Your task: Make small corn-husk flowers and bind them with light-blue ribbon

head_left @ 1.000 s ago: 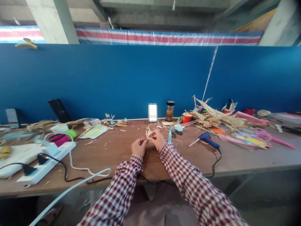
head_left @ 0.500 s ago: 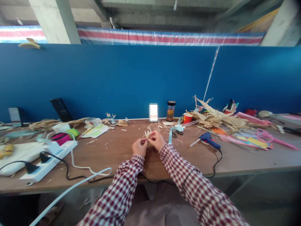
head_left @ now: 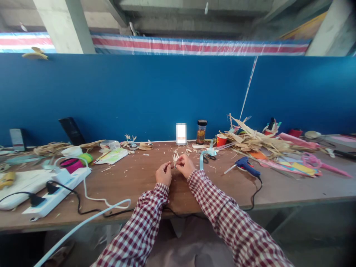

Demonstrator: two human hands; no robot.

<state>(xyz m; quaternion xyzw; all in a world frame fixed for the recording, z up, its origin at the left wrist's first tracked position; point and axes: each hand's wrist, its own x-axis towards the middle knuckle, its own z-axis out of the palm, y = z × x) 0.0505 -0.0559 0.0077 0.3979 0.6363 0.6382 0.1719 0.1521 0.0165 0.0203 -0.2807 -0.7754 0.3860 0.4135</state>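
A small pale flower of pointed dried-husk petals stands up between my hands, above the middle of the table. My right hand pinches its base between thumb and fingertips. Close beside it on the left, my left hand is closed with thumb and forefinger together; whatever lies in that pinch is too small to make out. Scissors and a light blue ribbon lie just beyond my right wrist.
A blue glue gun rests to the right, before a heap of dried husks. Behind stand a dark-lidded jar and a red cup. At left are a white power strip with cables and a pink-and-green roll.
My left hand has drawn slightly left, leaving a small gap from the right fingers. The flower has turned a little and its petals look more upright. My right hand has barely moved.
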